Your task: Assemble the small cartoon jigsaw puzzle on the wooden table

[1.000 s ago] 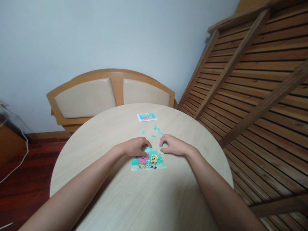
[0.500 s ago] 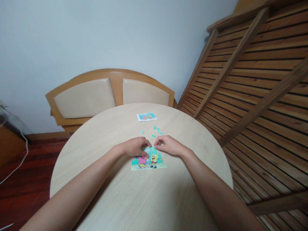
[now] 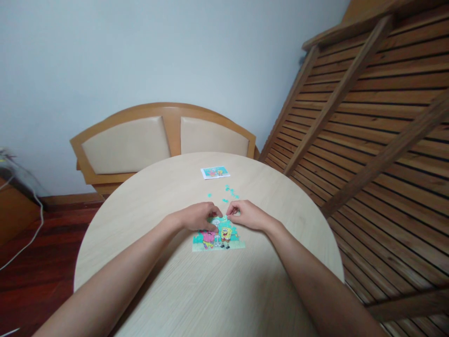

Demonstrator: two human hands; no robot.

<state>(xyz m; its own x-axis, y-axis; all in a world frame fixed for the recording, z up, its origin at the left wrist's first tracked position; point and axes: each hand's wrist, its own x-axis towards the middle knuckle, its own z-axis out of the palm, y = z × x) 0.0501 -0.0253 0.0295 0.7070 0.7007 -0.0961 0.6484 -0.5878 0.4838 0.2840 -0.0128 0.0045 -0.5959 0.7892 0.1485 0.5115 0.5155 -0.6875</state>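
A partly assembled jigsaw puzzle (image 3: 219, 244) with cartoon figures on a turquoise ground lies flat on the table. My left hand (image 3: 201, 216) rests over its upper left part, thumb and fingers apart, covering some of the picture. At the puzzle's upper edge, the thumb and index finger of my right hand (image 3: 247, 214) pinch together on a small puzzle piece, mostly hidden by the fingertips. Several loose turquoise puzzle pieces (image 3: 231, 192) are scattered just beyond my hands, with a single one (image 3: 209, 195) lying farther left.
A printed picture card (image 3: 215, 172) with the same figures lies near the far side of the round wooden table (image 3: 140, 206). Behind it stands a padded headboard (image 3: 128, 145) against the wall. Wooden slats (image 3: 365, 121) lean at the right, and a white cable (image 3: 41, 220) hangs at the left.
Both hands stay almost in place at the puzzle's upper edge. The whole view has shifted slightly, and the loose pieces lie as before.
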